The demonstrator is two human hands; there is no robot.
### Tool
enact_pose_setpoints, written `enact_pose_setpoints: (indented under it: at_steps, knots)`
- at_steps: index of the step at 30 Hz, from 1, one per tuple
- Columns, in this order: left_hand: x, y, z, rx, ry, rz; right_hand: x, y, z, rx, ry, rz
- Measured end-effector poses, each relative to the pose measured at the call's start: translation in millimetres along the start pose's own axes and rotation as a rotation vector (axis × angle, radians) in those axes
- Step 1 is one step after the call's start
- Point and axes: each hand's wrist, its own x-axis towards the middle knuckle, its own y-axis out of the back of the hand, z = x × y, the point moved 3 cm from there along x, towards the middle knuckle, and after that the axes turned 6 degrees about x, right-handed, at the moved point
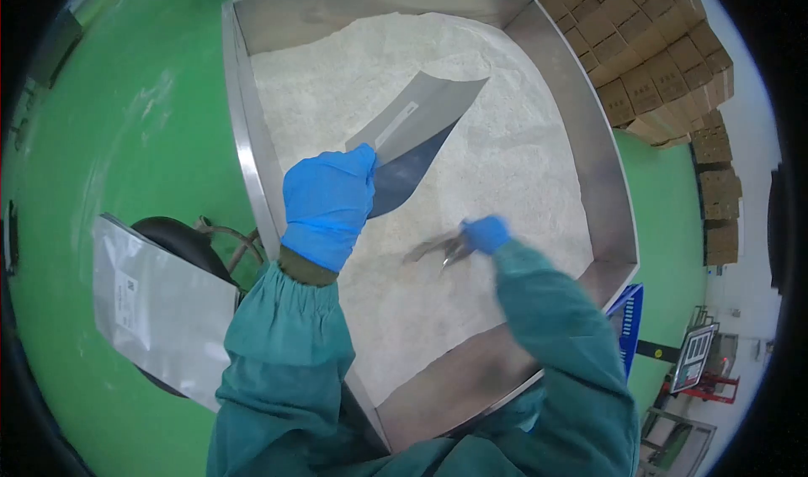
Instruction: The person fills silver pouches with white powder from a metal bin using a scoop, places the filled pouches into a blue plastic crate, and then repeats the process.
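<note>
Silver foil, matte grey on the upper face and dark slate on the shaded underside: one flat pouch, held out over the far-left half of a wide steel bin. Left hand, blue-gloved, has its grip clamped on the near end of the pouch; long axis runs from that fist toward far right, far edge slightly bowed, small white label strip along the grey face. Cannot tell how far the mouth stands apart. Right hand, also gloved, is blurred; its grip appears closed round a metal scoop, whose blade points left from the fist. Key relation: scoop lies to the near side of the pouch, apart from it, the blade's axis running roughly left to right while the pouch slants away; right hand is the nearer one to the scoop, left to the pouch. Whether the blade touches the powder is lost in blur. Powder is off-white, fine, heaped softly with shallow ridges, against smooth brushed walls. Green sleeves gathered at the cuffs. Left of the bin, more foil pouches, glossier, labelled, lie over a black round seat. Far right, cardboard cartons, stacked on smooth green floor.
</note>
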Motion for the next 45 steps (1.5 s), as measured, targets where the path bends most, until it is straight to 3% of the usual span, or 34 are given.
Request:
enact_pose_setpoints:
  at_steps: [1, 2, 3, 4, 5, 8, 10, 13, 14, 15, 18, 21, 24, 26, 27, 29, 30, 32, 33, 35, 37, 38, 40, 45]
  knots:
    - [-2, -6, -4, -0.002, -0.005, -0.019, -11, 53, 39, 0.036, 0.044, 0.176]
    - [-3, -7, -4, -0.011, 0.004, -0.03, -11, 96, 86, 0.317, -0.093, 0.163]
    - [-4, -2, -3, -0.014, 0.015, 0.005, -25, 157, 107, 0.398, -0.298, 0.281]
    - [-5, 0, -1, -0.011, 0.02, 0.04, -17, 178, 148, 0.323, -0.37, 0.438]
    - [-5, -2, -1, -0.003, 0.018, 0.041, -1, 203, 180, -0.013, -0.316, 0.63]
    - [-2, -5, -2, 0.031, -0.029, 0.13, 57, 214, 207, -0.021, -0.489, 0.796]
    - [-2, -11, -3, -0.003, 0.017, 0.11, 114, 154, 206, 0.372, -0.733, 0.583]
    - [1, -9, 3, 0.06, -0.005, 0.07, 115, 70, 97, 0.151, -0.19, 0.224]
    - [2, -13, 3, 0.057, -0.005, 0.046, 113, 24, 69, 0.195, -0.071, 0.193]
    - [2, -14, 4, 0.025, 0.027, 0.064, 89, 2, 30, 0.326, -0.113, 0.072]
    - [-6, -8, 8, -0.041, 0.016, 0.029, 18, -66, -44, 0.469, 0.168, 0.054]
    - [-8, -13, 6, 0.025, -0.036, -0.02, -45, -72, -73, 0.475, 0.195, -0.024]
    - [-14, -11, 14, 0.128, -0.043, -0.097, -106, -30, -79, 0.464, 0.198, -0.149]
    - [-24, -11, 26, -0.177, 0.072, -0.158, -168, 52, -66, 0.634, 0.156, -0.21]
    - [-19, -12, 32, -0.193, 0.09, -0.124, -181, 75, -59, 0.595, 0.159, -0.198]
    - [-23, -27, 46, -0.136, -0.09, -0.194, -215, 116, -47, 0.513, 0.215, 0.018]
    - [-25, -34, 51, -0.146, -0.087, -0.368, -227, 129, -36, 0.474, 0.227, 0.03]
    - [-41, -68, 53, -0.247, -0.219, -0.104, -241, 156, -16, 0.582, 0.204, 0.071]
    - [-53, -64, 61, -0.143, -0.19, -0.435, -243, 174, -19, 0.565, 0.218, 0.085]
    - [-72, -46, 69, -0.184, -0.096, -0.419, -240, 210, -29, 0.34, 0.209, 0.0]
    - [-87, -29, 82, -0.227, -0.023, -0.421, -218, 217, -52, 0.018, 0.282, 0.194]
    - [-92, -14, 89, -0.266, 0.0, -0.387, -212, 219, -76, 0.02, 0.277, 0.197]
    - [-88, 3, 94, -0.298, 0.033, -0.342, -201, 232, -121, -0.118, 0.163, 0.08]
    - [-66, -23, 62, -0.304, 0.075, -0.298, -239, 284, -70, -0.392, 0.01, 0.205]
